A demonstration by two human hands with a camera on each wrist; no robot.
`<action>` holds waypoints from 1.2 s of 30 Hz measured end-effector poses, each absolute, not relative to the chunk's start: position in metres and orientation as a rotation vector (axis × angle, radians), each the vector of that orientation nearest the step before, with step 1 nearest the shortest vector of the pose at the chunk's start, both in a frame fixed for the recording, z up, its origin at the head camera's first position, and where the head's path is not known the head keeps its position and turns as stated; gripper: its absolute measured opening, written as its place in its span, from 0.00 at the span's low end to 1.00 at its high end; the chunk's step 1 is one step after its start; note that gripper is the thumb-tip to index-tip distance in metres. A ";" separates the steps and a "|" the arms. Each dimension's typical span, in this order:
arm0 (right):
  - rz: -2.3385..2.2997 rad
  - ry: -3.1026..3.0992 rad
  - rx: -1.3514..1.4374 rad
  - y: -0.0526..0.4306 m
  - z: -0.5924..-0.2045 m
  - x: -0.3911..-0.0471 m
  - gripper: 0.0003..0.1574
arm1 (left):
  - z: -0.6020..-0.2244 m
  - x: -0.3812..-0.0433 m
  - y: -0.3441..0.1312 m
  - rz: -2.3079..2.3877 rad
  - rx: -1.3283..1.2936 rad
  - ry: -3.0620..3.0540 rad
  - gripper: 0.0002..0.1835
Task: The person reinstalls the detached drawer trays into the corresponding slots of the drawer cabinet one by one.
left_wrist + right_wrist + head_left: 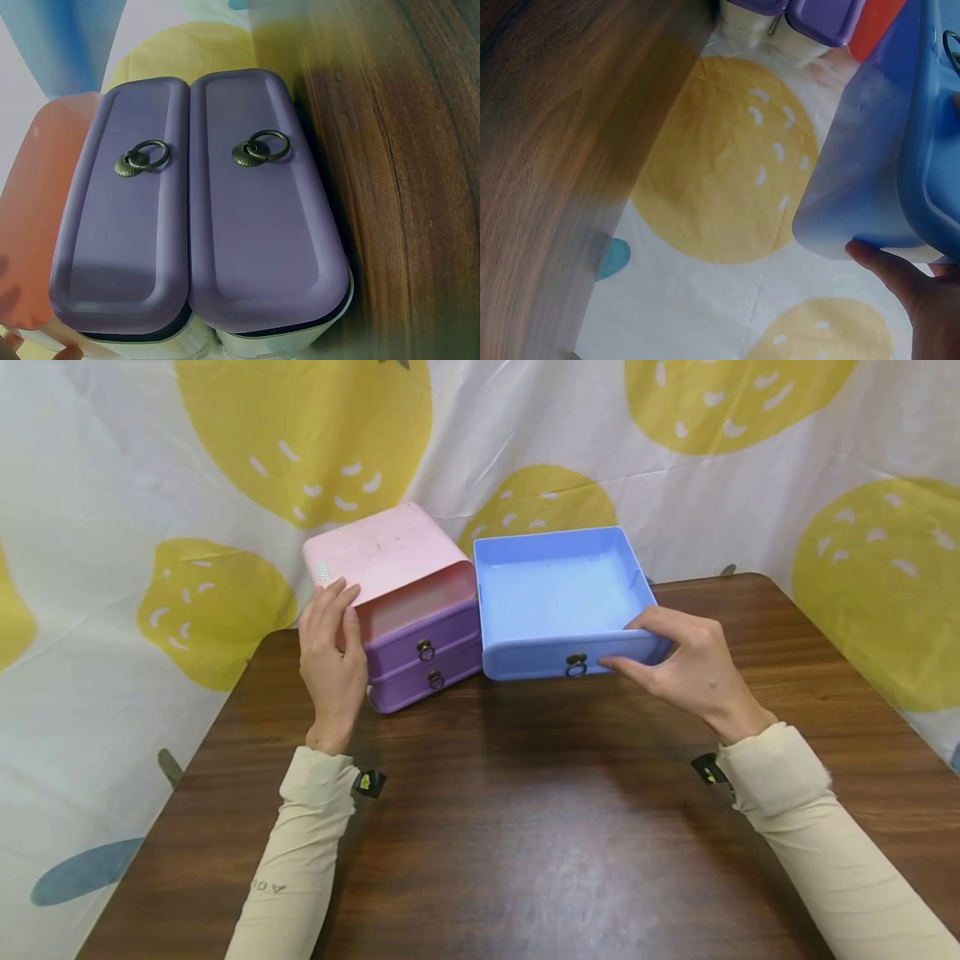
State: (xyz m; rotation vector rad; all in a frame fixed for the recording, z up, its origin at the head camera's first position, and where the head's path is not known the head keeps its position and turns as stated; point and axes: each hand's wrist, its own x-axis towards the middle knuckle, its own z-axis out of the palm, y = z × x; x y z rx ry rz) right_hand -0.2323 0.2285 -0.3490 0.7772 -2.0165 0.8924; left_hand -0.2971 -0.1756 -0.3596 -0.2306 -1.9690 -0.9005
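Observation:
A pink box casing (390, 556) with a hollow front sits on top of two stacked purple drawers (408, 652), each with a shell-shaped ring pull (255, 150). My left hand (330, 643) rests against the casing's left front corner, its fingers lying along the side and top edge. My right hand (686, 668) grips a blue drawer (566, 593) at its front right corner, thumb on the front face and fingers over the rim. The drawer is held up above the table, right of the stack, and nothing lies inside it. Its front has a ring pull (576, 665).
The brown wooden table (510, 827) extends under both arms. A white curtain (517, 410) with yellow fruit prints hangs behind the table and along its sides. Small black wrist devices (371, 782) show at both cuffs.

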 end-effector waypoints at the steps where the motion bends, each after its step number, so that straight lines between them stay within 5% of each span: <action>1: 0.894 -2.017 0.779 0.229 -0.349 -0.232 0.20 | -0.360 -0.297 -0.176 -0.902 -0.232 -1.968 0.16; 36: 0.914 -1.996 0.929 0.222 -0.343 -0.214 0.21 | -0.358 -0.299 -0.177 -0.916 -0.223 -1.973 0.16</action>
